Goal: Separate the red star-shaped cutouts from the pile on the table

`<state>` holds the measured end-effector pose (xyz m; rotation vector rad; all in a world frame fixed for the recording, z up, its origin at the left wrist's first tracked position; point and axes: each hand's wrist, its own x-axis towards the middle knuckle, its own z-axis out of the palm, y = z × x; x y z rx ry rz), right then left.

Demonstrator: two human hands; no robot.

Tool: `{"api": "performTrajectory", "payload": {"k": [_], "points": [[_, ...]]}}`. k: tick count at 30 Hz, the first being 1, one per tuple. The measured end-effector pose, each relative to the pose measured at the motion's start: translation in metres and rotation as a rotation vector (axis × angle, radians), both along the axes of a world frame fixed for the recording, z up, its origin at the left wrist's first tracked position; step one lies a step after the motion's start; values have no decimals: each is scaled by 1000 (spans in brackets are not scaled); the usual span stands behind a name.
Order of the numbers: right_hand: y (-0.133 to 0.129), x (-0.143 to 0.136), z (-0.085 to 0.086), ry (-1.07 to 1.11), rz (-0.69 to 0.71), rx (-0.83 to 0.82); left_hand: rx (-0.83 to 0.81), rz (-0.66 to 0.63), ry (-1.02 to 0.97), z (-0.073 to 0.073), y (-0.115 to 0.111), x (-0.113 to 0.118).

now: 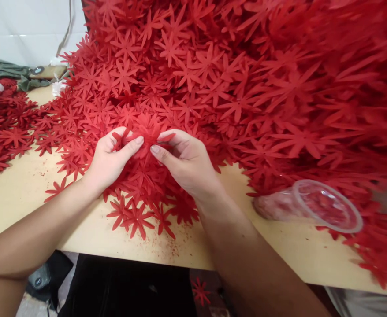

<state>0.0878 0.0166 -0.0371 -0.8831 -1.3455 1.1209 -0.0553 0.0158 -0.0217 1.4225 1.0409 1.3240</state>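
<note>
Between both hands is a red fabric flower piece (146, 132) with long narrow petals, held just above the table. My left hand (116, 149) pinches its left side between thumb and fingers. My right hand (183, 158) pinches the right side, its thumb close to the left thumb. Some fingertips are hidden behind the petals. Under and around the hands lie many loose red flower pieces of the same shape (138, 218), and behind them rises a large heap of them (187, 70).
A clear plastic cup (329, 204) lies on its side at the right of the pale table (18, 193). More red pieces (1, 141) lie at the left, near a green cloth (5, 68). One flower piece (200, 290) is below the table edge.
</note>
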Motion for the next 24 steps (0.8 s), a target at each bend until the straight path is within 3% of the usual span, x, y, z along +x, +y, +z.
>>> {"api": "performTrajectory", "payload": {"k": [5,11,15,19,24], "points": [[4,7,-3,-6,-135,4,-7,55,-40,1,4,-7],[19,29,-16,-93,-352,179,15,193,-104,4,17,-27],[9,20,-9,-225,-303,295,22,152,-49,1,12,-18],[-5,2,-1,-264,-164,214,-44,99,-67,-2,4,-8],[-7,-6,-2,-134,-37,133,-29,-30,-41,-2,0,-4]]}}
